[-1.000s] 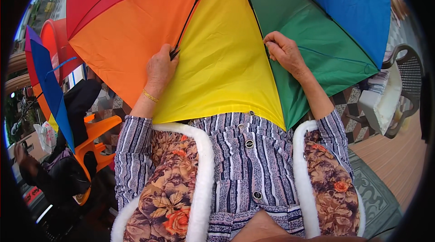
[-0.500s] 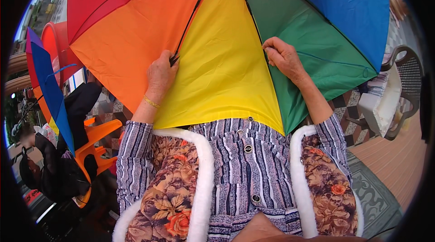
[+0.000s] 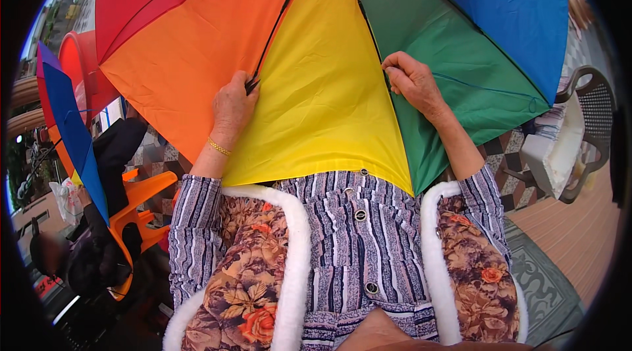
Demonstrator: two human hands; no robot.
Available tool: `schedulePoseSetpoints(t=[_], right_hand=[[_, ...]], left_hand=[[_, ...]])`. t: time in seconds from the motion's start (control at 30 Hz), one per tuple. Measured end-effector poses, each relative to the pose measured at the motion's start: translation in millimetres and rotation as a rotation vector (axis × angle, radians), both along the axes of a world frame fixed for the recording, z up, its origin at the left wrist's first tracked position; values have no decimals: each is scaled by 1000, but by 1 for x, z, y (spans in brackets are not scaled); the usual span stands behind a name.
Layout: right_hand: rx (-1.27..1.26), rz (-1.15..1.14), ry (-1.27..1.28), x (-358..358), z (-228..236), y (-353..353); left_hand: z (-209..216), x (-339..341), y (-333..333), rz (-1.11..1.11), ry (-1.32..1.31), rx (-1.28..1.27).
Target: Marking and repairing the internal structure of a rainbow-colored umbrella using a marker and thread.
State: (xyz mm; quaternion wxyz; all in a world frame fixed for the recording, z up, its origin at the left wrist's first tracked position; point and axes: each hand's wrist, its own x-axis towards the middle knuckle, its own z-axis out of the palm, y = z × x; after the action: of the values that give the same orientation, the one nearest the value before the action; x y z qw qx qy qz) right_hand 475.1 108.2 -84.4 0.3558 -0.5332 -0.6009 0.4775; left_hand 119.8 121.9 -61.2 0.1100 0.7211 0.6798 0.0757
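Observation:
An open umbrella [image 3: 316,101] with red, orange, yellow, green and blue panels spreads over my lap, its inner side and black ribs facing me. My left hand [image 3: 233,111] is closed round a black rib end [image 3: 252,82] at the orange and yellow seam. On the yellow and green seam, my right hand [image 3: 415,84] makes a pinch by another black rib [image 3: 367,19]. What sits between those fingertips is too small to tell. A thin dark cord or thread [image 3: 477,88] crosses the green panel, from beside my right hand to a small loop near the panel's corner.
At left, a person in dark clothes [image 3: 99,249] sits by an orange plastic chair [image 3: 141,209], behind another multicoloured umbrella [image 3: 71,124]. A red round container [image 3: 92,68] stands farther back. To the right are a brown woven chair [image 3: 596,107] and a white box [image 3: 556,150].
Both my hands stay in place on the umbrella, which hardly shifts. The person at left has moved lower, and a white plastic bag shows more plainly there.

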Motion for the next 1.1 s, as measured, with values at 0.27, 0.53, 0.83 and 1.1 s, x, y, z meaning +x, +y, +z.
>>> schedulePoseSetpoints(t=[0.27,0.53,0.83,1.1], right_hand=[[21,37,33,-36,13,5],[-39,14,57,-131,62,-46],[-59,57,97,-151,77,-60],[-77,26,92,-150,97,-71]], left_hand=[[15,-42,-8,26,-3,38],[57,-133,-51,41,-12,-4],[81,-157,-67,7,-79,23],[97,-159,-73,0,-118,16]])
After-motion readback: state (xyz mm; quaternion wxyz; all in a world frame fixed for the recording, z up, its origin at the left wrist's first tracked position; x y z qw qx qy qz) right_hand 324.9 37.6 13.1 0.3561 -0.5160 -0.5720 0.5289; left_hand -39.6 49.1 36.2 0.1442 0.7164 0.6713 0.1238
